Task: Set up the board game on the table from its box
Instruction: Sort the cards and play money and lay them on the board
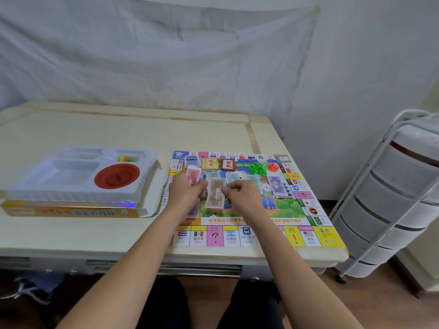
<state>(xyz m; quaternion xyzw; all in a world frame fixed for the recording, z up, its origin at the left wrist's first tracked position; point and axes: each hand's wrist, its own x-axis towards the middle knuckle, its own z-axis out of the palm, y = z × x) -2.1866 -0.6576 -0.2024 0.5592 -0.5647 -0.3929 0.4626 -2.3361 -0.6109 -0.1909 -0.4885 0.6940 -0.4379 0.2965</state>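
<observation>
Hands, two: left hand (187, 191) and right hand (240, 193) pinch one brown banknote (215, 193)

Bare table (83, 129) lies open beyond the game board (247, 236) and the box (71, 211) with its white tray (78, 176). A narrow strip runs between box and board. At the board's far edge, card piles (210, 163), green pieces (257, 168) and red pieces (273, 166) block passage.

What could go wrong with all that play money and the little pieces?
The brown note, pinched between the left hand and right hand, might bend or tear. An arm could scatter the green houses. The game board lies near the table's front edge and could get nudged off.
</observation>
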